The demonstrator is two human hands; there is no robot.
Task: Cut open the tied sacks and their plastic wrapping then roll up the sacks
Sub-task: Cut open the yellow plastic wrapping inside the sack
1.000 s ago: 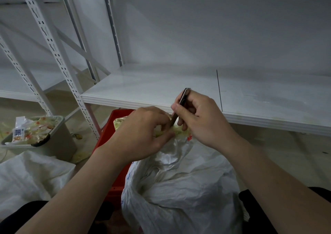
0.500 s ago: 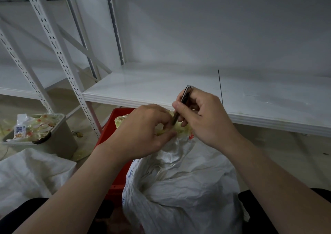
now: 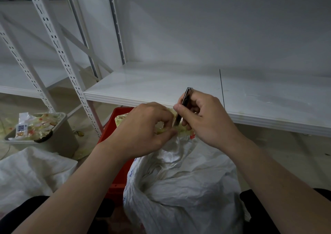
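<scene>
Little has moved in the last second: the right hand (image 3: pixel 206 121) still grips the cutter (image 3: pixel 185 99), tip down in the yellowish plastic wrapping (image 3: pixel 185 132) at the mouth of the sack (image 3: pixel 179 189) between the person's knees, and the left hand (image 3: pixel 143 128) still pinches that wrapping, so the cut looks unfinished. I count two sacks, the second sack (image 3: pixel 32 169) lying at left, one cutter, one red crate (image 3: pixel 121 113), one grey bin (image 3: pixel 60 140).

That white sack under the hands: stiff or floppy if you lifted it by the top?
Probably floppy: the white sack is creased all over and its neck bunches at the left hand. Lifted, it would likely sag rather than hold shape. Its sheen hints it may slip a little in a grip.
</scene>
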